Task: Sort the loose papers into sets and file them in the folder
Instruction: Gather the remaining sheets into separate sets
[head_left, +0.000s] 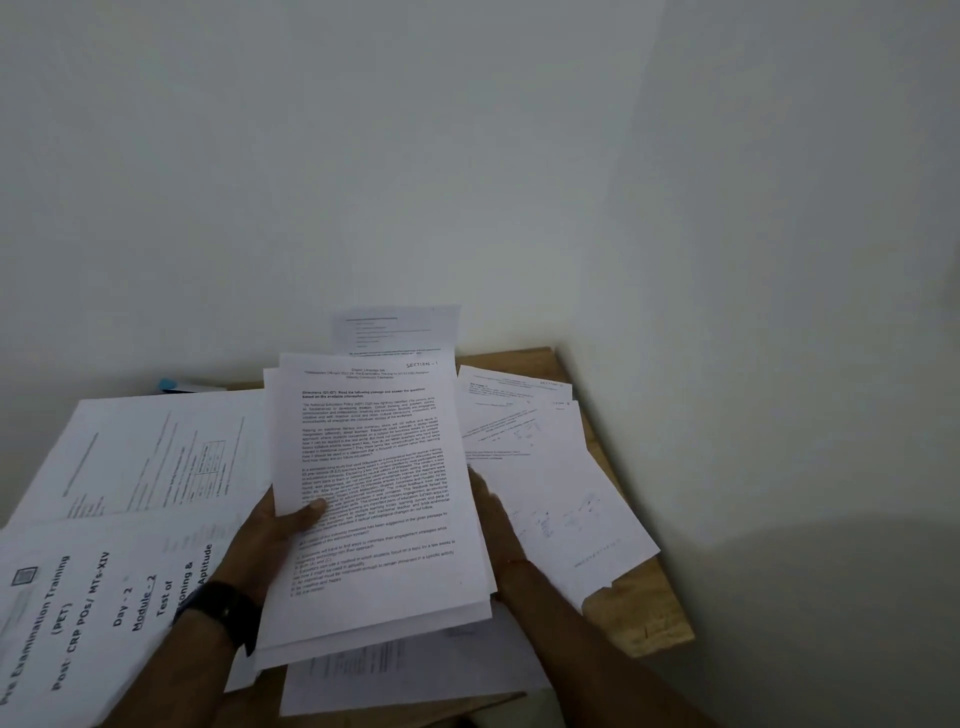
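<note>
Paper sheaf (371, 493), hands (291, 519) (491, 514) at both edges

Single view, head-worn and wide-angle (straight edges bow towards the frame borders). We look forward and down from over the near side of the worktop (655, 621), facing the pale wall (467, 156) that fills the upper half. We sit close in: the held sheaf (374, 493) occupies centre frame.

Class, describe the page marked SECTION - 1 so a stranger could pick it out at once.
Start at the wooden table in the wall corner. Above its middle the left hand holds a stack; the page is its top sheet. Unlike neighbouring sheets, it is dense with paragraphs, SECTION - 1 handwritten top right.
</note>
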